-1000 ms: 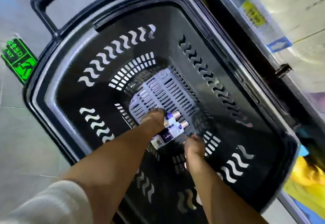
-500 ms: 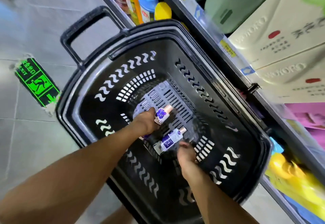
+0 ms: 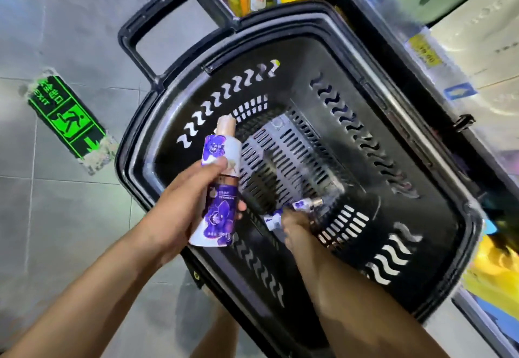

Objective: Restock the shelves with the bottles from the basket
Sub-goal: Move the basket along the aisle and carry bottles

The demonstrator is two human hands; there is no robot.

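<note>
1. Head view, the hands: You lean over a black shopping basket (image 3: pixel 134 161) that stands hard against the shelf edge (image 3: pixel 421 57). Your left hand (image 3: pixel 193 203) is curled round the orchid bottles (image 3: pixel 220 211), which look like two held end to end. They sit above the basket's left rim, the upper one showing a rose-gold cap.
2. Head view, the reach: Your right hand (image 3: pixel 295 225) is down on the basket floor, on top of the lying bottle (image 3: pixel 304 205). Motion blur hides the fingers, so it cannot be told whether they have closed on it.
3. Head view, the risk: Two smooth cylinders in one fist are likely to slide against each other. If you tilt that wrist while your eyes follow the other hand, the upper bottle could drop onto the tiled floor (image 3: pixel 70 26). A hasty grab below could also roll the lying bottle away across the slotted base.
4. Head view, surfaces: The bottles are glossy white with purple flower prints and look slim, round and slick. The basket is rigid moulded plastic, its walls pierced with wave-shaped slots and its grey floor panel with straight ones. Yellow price tags (image 3: pixel 424 51) line the shelf edge. A worn green exit sticker (image 3: pixel 64 119) lies on the floor.
</note>
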